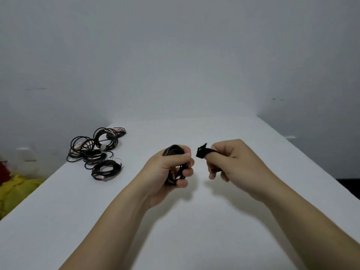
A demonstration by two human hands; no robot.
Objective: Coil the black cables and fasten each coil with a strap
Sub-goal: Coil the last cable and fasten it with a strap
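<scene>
Fingers [188, 172] of our left hand [165, 172] curl round a coiled black cable [174, 149]; our right hand [237, 162] pinches a black fabric strap [201, 152] just beside it.

Forearms forward, left grip [165, 172] curls round a coil [174, 149], right grip [233, 160] pinches a strap [201, 152].

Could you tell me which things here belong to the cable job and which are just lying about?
Job: coiled cable in left hand; black strap in right hand; pile of cable coils on table.
Lying about: yellow material; red material.
</scene>
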